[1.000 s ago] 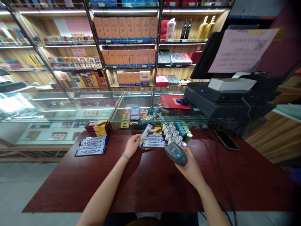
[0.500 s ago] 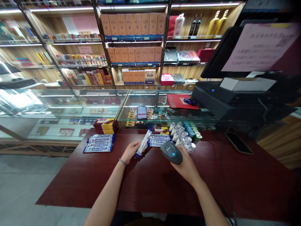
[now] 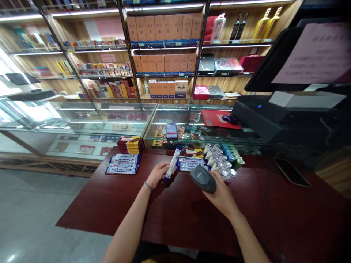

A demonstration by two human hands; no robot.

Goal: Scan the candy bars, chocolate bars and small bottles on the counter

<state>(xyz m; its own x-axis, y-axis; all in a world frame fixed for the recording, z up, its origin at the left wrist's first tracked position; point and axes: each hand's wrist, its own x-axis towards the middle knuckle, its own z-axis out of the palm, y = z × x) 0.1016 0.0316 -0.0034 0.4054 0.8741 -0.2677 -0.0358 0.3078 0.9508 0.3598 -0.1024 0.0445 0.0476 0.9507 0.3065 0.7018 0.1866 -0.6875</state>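
Note:
My left hand (image 3: 158, 174) grips a long blue-and-white snack bar (image 3: 172, 163), holding it tilted up off the dark red table (image 3: 175, 212). My right hand (image 3: 221, 195) is wrapped round a dark grey barcode scanner (image 3: 203, 178), whose head sits close to the right of the bar. Just behind lies a small stack of the same bars (image 3: 190, 164). Another stack of those bars (image 3: 123, 164) lies to the left on the table.
Several small cans (image 3: 222, 160) stand right of the bars, and a red-yellow stack of chocolate bars (image 3: 129, 144) sits at the back left. A phone (image 3: 292, 172) lies on the right. Behind are a glass counter (image 3: 153, 120), a black till (image 3: 274, 113) and stocked shelves.
The view has shifted to the left. My left hand has lifted the bar off the stack and drawn it slightly toward me. The scanner's blue light no longer shows.

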